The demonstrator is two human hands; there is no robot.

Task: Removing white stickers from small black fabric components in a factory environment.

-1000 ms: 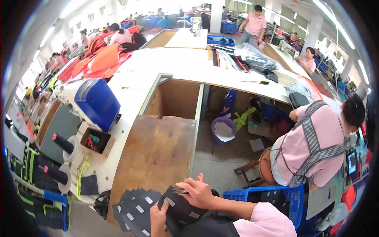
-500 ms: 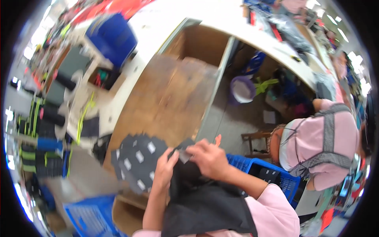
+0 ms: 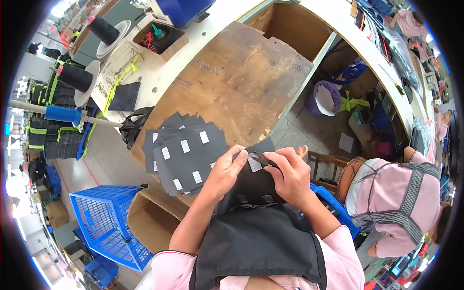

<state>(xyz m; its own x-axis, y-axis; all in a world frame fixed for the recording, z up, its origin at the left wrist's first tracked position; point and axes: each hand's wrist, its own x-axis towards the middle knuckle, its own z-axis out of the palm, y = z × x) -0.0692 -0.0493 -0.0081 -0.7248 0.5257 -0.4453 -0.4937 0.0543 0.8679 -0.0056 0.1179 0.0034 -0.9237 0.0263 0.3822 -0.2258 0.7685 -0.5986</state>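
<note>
Over my lap I hold a dark grey fabric piece (image 3: 258,181) with small pale rectangular patches. My left hand (image 3: 226,171) pinches its upper left edge between thumb and fingers. My right hand (image 3: 292,175) is closed around small dark thread snips (image 3: 264,160), whose tip lies at a pale patch (image 3: 254,165). Whether the snips' blades are parted is too small to tell. Beside my left hand, a fanned pile of similar dark fabric pieces (image 3: 186,159) with pale patches lies on the wooden board (image 3: 232,92).
A blue crate (image 3: 104,212) and an open cardboard box (image 3: 152,217) stand at lower left. Another blue crate (image 3: 345,215) is by my right elbow, next to a seated co-worker (image 3: 386,198). Black thread cones (image 3: 75,78) stand left; a purple basket (image 3: 325,98) sits beyond the board.
The view has shifted and grown sharper, so the board and pile appear higher. My hands stay together at the fabric piece, and the dark snips now show in my right hand.
</note>
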